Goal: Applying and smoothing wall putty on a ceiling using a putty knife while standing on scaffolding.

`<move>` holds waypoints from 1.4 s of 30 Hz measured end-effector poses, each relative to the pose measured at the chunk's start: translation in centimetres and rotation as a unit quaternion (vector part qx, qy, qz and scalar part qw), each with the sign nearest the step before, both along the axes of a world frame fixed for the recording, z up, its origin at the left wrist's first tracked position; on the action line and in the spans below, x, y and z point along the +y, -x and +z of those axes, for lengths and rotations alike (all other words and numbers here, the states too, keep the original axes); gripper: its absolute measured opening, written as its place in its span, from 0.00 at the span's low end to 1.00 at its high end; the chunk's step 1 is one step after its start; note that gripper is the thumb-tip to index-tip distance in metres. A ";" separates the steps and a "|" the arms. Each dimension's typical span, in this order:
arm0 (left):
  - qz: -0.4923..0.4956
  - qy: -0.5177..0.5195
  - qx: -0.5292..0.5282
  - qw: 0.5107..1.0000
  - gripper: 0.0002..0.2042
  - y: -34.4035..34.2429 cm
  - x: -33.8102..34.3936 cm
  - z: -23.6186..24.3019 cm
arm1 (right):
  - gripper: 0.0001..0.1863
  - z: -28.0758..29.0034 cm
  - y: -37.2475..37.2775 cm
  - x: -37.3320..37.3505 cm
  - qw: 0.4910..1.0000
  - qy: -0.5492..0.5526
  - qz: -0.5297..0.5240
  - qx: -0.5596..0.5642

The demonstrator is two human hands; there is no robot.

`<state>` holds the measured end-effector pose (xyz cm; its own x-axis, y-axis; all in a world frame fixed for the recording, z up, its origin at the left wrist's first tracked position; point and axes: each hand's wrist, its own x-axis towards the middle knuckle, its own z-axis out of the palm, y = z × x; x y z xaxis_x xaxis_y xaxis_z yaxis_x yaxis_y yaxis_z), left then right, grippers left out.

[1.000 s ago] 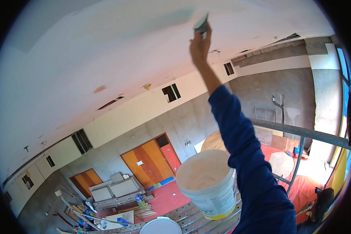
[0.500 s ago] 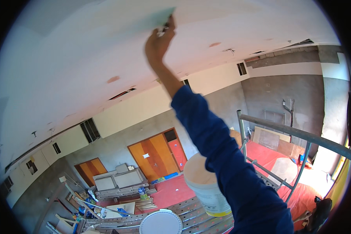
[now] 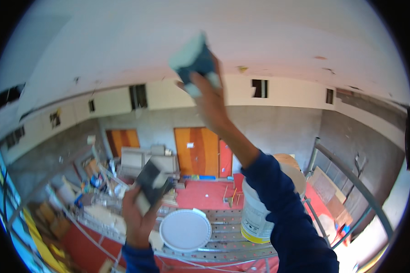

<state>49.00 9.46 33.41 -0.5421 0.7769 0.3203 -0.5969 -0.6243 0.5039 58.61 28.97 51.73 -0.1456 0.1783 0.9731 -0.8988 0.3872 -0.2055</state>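
Observation:
My right hand point(image 3: 210, 100) is raised under the white ceiling point(image 3: 123, 41), its fingers closed on a putty knife point(image 3: 200, 61) with a wide dark blade. Pale putty coats the blade's upper end; motion blurs it. Lower down on the left, my left hand point(image 3: 139, 220) grips a second dark, wide-bladed putty knife point(image 3: 148, 177). A whitish lump of putty point(image 3: 160, 180) clings to that blade. Its handle is hidden by my fingers. The two blades are apart from each other.
A perforated metal scaffold platform point(image 3: 223, 230) lies below me. On it stand a white bucket point(image 3: 255, 216) and a round white lid point(image 3: 185, 230). A metal guardrail point(image 3: 351, 175) runs along the right. Stacked panels point(image 3: 148, 161) and wooden doors point(image 3: 196, 152) are beyond.
My right hand has come down from the ceiling with its putty knife. My left hand has come into view holding another putty knife. The view has turned and levelled.

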 end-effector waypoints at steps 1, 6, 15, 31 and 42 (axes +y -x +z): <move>0.019 -0.042 0.050 0.998 0.12 -0.4 1.4 0.3 | 0.27 -2.7 -0.4 0.4 0.998 0.025 0.050 -0.036; -0.206 -0.073 -0.075 0.973 0.14 -2.3 7.4 3.0 | 0.31 -11.1 -5.8 -1.5 0.992 0.058 -0.038 -0.101; -0.200 -0.034 -0.069 0.977 0.14 -4.2 10.2 0.9 | 0.38 -16.0 -9.3 3.6 0.929 -0.217 -0.235 -0.186; 0.240 0.127 0.403 0.874 0.16 0.8 11.3 -7.7 | 0.23 9.8 -38.1 18.5 0.805 0.057 -0.529 0.261; -0.085 0.022 -0.116 0.989 0.30 3.4 5.8 -6.8 | 0.35 17.8 -26.7 14.4 0.740 0.113 -0.563 0.351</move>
